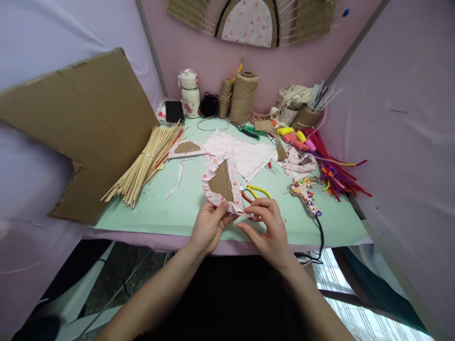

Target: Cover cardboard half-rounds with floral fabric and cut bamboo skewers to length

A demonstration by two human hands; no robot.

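My left hand (pixel 211 222) pinches the lower edge of a half-round cardboard piece (pixel 221 183) whose rim is wrapped in pink patterned fabric. At that piece's lower right corner is my right hand (pixel 266 227), its thumb and fingers apart and the fingertips touching the fabric edge. Whether those fingertips grip the edge, I cannot tell. Behind lies a smaller fabric-edged cardboard piece (pixel 188 147) beside a sheet of the same pink fabric (pixel 245 154). Scissors with yellow and red handles (pixel 259 190) rest just beyond my right hand, partly hidden by it.
A glue gun (pixel 306 196) with a black cord lies on the right, near pipe cleaners (pixel 332 166). Wooden sticks (pixel 144 163) and a large cardboard sheet (pixel 92 128) occupy the left. Twine spools (pixel 243 97) and a white bottle (pixel 191 97) stand at the back.
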